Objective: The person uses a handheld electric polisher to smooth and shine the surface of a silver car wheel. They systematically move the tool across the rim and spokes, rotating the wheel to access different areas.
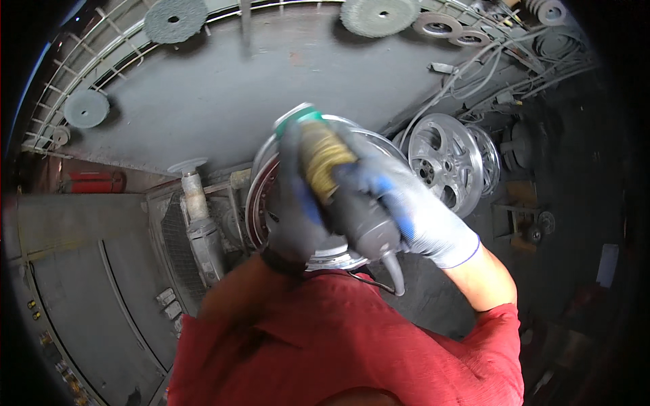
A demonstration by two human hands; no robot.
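Both my gloved hands grip an angle grinder (pixel 323 154) with a green head, a yellow wrapped middle and a dark rear end. My left hand (pixel 292 203), in a dark-looking glove, closes round its left side. My right hand (pixel 406 196), in a white and blue glove, wraps its right side. Motion blurs the fingers. Behind the grinder is a shiny metal wheel rim (pixel 261 196), mostly covered by my hands and the tool. Whether the disc touches the rim cannot be seen. A cord (pixel 395 276) leaves the grinder's rear.
Several alloy wheels (pixel 450 159) stand to the right. At the left another tool (pixel 200 227) stands upright with a disc on top. Abrasive discs (pixel 379 15) hang on a wire rack along the grey wall (pixel 291 68). Cables (pixel 467 78) run at upper right.
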